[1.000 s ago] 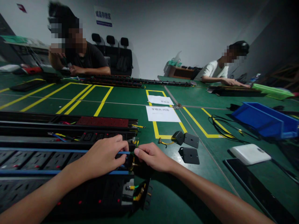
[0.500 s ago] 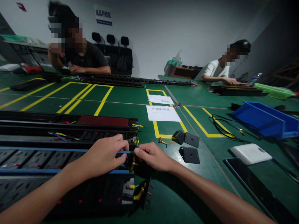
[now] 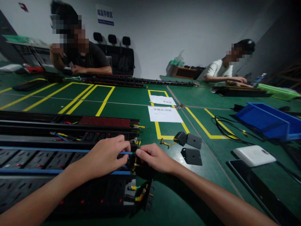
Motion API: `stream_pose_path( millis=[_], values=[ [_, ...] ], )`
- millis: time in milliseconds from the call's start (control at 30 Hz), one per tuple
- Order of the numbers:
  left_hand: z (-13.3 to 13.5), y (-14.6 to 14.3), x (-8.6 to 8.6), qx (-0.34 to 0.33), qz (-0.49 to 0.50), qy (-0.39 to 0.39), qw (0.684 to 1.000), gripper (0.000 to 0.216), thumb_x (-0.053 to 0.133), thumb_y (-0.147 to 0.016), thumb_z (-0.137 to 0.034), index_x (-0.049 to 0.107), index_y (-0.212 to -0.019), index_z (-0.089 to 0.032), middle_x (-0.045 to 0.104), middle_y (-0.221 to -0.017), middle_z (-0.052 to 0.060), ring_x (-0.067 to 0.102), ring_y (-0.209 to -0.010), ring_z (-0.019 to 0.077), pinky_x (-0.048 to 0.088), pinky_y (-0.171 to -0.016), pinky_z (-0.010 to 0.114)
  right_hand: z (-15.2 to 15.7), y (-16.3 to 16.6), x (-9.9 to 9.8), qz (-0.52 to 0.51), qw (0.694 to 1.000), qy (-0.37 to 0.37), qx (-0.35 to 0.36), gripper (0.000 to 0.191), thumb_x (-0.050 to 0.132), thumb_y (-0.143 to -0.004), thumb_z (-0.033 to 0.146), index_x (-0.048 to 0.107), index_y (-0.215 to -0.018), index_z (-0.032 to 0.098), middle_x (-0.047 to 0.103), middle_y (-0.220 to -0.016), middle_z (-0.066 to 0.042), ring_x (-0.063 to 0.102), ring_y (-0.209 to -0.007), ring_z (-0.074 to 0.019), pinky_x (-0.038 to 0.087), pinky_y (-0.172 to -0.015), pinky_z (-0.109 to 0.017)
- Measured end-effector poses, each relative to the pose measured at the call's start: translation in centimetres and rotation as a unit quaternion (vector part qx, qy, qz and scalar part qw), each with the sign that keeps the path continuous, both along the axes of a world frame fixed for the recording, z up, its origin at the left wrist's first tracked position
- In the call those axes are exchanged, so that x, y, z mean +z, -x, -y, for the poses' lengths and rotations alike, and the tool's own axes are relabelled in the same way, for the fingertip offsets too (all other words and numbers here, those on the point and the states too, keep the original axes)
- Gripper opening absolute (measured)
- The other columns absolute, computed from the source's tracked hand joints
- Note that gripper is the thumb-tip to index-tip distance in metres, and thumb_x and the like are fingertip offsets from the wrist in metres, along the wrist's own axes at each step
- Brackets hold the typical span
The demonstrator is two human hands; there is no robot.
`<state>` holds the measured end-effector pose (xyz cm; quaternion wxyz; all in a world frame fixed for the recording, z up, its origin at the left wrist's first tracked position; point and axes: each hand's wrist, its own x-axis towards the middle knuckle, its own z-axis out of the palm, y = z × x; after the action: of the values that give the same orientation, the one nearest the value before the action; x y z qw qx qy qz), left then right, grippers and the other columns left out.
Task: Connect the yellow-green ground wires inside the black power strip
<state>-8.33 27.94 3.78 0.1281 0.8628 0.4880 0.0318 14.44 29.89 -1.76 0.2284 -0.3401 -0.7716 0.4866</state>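
Note:
A power strip with blue edges [image 3: 56, 157] lies along the left of the green table, its sockets facing up. Over its right end is my left hand [image 3: 109, 153], the fingers curled around the blue edge. My right hand [image 3: 152, 158] meets it there with thumb and forefinger pinched together; a bit of green shows at the fingertips, too small to name. Just below the pinch, a yellow-sleeved wire end [image 3: 135, 164] sticks out. Nearer to me lies another black power strip [image 3: 94, 194], with yellow-green wire [image 3: 141, 196] and an end plate [image 3: 148, 196] at its end.
Black metal brackets [image 3: 193, 156] lie right of my hands. Further right are a white device [image 3: 254, 155], a phone [image 3: 258, 191], a black cable [image 3: 221, 127] and a blue bin [image 3: 263, 121]. Paper labels [image 3: 164, 114] lie ahead. Two people [image 3: 94, 58] [image 3: 218, 70] work across the table.
My hands keep the same hold at the strip's end. The whole view has shifted slightly. Across the table, the right-hand person's hands have moved a little.

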Motion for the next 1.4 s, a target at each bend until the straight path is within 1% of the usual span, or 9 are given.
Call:
stream_pose_path(
  millis=[500,667,900,1400],
  values=[
    [0.07,-0.12,-0.06,0.001,-0.005,-0.004,1.000,0.014,0.053,-0.089,-0.026,0.066,-0.095,-0.025,0.059,-0.093,0.001,0.059,-0.075,0.0169,0.032,-0.064,0.030,0.06,0.03,0.17,0.003,1.000,-0.010,-0.002,0.050,0.045,-0.101,0.051,0.047,-0.064,0.018,0.040,-0.059,0.005,0.036,-0.056,-0.0088,0.026,-0.052,-0.024],
    [0.10,-0.15,0.04,0.002,-0.007,0.001,1.000,0.013,0.054,-0.089,-0.026,0.066,-0.095,-0.025,0.059,-0.094,0.001,0.059,-0.075,0.0166,0.031,-0.064,0.030,0.02,0.00,0.09,0.009,1.000,-0.018,-0.002,0.049,0.045,-0.102,0.050,0.049,-0.064,0.018,0.041,-0.059,0.005,0.037,-0.056,-0.0088,0.027,-0.052,-0.025],
    [0.03,-0.15,-0.02,0.000,-0.005,-0.002,1.000,0.014,0.054,-0.089,-0.026,0.066,-0.096,-0.025,0.059,-0.094,0.001,0.060,-0.077,0.0173,0.033,-0.066,0.030,0.04,0.00,0.04,0.011,1.000,-0.020,-0.001,0.048,0.045,-0.101,0.050,0.049,-0.064,0.018,0.041,-0.059,0.005,0.037,-0.056,-0.0089,0.028,-0.051,-0.025],
    [0.10,-0.11,0.03,0.000,-0.007,-0.005,1.000,0.015,0.053,-0.089,-0.027,0.066,-0.096,-0.026,0.058,-0.093,0.001,0.060,-0.076,0.0168,0.034,-0.065,0.031,0.12,0.05,0.20,0.007,1.000,-0.019,-0.001,0.049,0.045,-0.101,0.050,0.046,-0.063,0.019,0.039,-0.059,0.005,0.035,-0.055,-0.0088,0.026,-0.051,-0.024]
  ],
)
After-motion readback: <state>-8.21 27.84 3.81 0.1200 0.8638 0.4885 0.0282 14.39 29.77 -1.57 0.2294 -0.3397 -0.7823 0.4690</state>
